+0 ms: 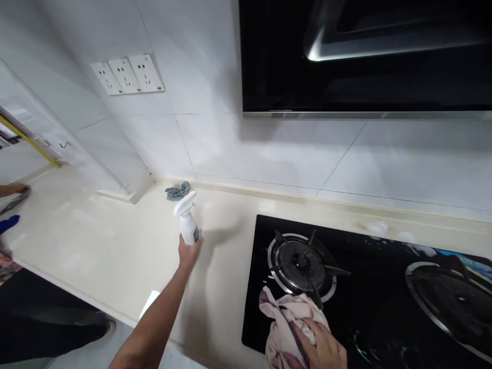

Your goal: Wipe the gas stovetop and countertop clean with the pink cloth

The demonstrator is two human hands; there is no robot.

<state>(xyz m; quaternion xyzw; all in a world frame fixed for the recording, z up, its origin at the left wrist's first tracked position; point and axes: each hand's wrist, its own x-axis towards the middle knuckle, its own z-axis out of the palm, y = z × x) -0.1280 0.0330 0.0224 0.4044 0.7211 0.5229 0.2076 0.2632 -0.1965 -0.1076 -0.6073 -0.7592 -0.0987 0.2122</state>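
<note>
At the gas hob (372, 287), our left grip (188, 252) holds a white spray bottle (188, 224), our right grip (322, 344) a pink cloth (282, 328).

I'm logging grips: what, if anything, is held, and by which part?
The left hand grips the white spray bottle by its lower body. The right hand covers the pink cloth on its right side; whether it grips is unclear.

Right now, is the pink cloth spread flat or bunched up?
Bunched up: the cloth makes a thick, crumpled heap with overlapping folds, near the left burner.
</note>
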